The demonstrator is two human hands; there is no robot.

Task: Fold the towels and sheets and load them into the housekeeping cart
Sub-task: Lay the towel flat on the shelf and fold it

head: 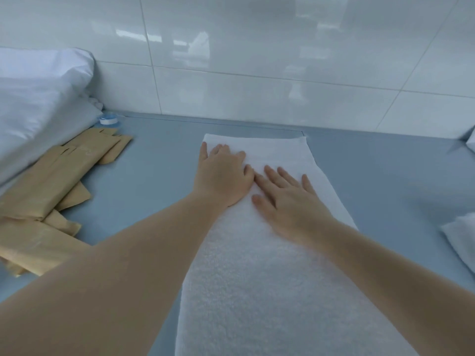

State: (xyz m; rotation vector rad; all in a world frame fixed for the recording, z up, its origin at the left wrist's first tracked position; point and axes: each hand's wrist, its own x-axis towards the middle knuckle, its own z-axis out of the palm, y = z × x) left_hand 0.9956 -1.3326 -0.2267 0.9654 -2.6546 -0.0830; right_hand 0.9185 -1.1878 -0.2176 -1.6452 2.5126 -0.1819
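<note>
Two hands, left (223, 176) and right (288, 199), pressed flat, fingers spread, side by side on white towel (257, 278) on blue table (154, 160).

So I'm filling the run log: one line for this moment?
step: smoothing | left hand: flat on towel | right hand: flat on towel | cart: unseen

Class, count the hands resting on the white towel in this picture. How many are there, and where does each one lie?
2. The left hand lies flat on the towel near its far left corner. The right hand lies flat beside it, nearer the towel's middle. Both have straight fingers; neither is hidden.
</note>
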